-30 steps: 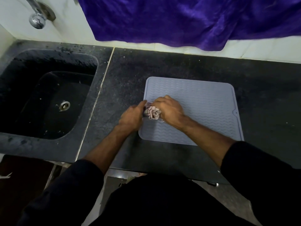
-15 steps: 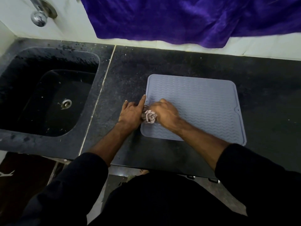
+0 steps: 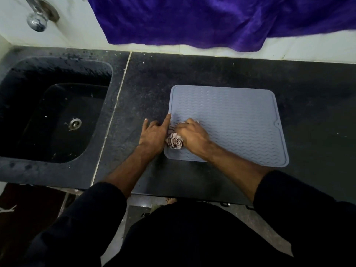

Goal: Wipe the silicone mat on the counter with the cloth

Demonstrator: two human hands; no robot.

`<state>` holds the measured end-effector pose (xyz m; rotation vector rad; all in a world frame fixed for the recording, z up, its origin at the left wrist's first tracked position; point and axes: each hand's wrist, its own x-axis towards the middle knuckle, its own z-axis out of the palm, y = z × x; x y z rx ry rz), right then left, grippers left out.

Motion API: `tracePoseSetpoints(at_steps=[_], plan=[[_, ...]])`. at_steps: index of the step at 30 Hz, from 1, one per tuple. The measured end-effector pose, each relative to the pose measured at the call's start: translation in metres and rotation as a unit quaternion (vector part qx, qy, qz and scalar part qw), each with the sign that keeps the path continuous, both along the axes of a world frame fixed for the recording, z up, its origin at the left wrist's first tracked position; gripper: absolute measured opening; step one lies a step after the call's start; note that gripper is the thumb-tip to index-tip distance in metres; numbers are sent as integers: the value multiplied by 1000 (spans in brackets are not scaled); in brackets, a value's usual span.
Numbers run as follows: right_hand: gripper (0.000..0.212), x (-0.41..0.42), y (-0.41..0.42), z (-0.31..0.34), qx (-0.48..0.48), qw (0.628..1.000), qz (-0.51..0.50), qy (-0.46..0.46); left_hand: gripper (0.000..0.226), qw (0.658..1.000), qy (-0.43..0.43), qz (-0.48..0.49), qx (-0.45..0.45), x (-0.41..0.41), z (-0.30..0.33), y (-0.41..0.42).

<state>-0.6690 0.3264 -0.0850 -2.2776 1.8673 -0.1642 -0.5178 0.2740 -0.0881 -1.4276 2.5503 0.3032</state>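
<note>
Mat (image 3: 231,120) mostly bare rightward, right hand (image 3: 192,134) clutching cloth (image 3: 175,143) at left edge, left hand (image 3: 154,134) splayed beside.

One mat (image 3: 231,120), one cloth (image 3: 175,143), two hands, one sink (image 3: 57,112), one tap (image 3: 37,21).

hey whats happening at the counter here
A person is wiping a grey-blue ribbed silicone mat on a dark stone counter. The right hand presses a bunched, patterned pale cloth onto the mat's near-left corner. The left hand rests on the counter at the mat's left edge, index finger on the rim. A black sink lies to the left.
</note>
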Motion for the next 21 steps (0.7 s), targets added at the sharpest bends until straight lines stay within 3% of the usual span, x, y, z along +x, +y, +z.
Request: tracePoseSetpoints(at_steps=[6, 10, 15, 21], plan=[[19, -52, 22, 2, 9, 999, -26, 42, 93, 1000, -14, 8, 14, -2, 0, 0], [18, -60, 23, 7, 20, 998, -54, 10, 93, 1000, -21, 7, 15, -3, -3, -1], [38, -35, 28, 1, 11, 999, 6, 38, 93, 999, -33, 9, 11, -5, -5, -2], [34, -83, 44, 5, 27, 997, -56, 41, 90, 1000, -23, 9, 4, -4, -7, 0]])
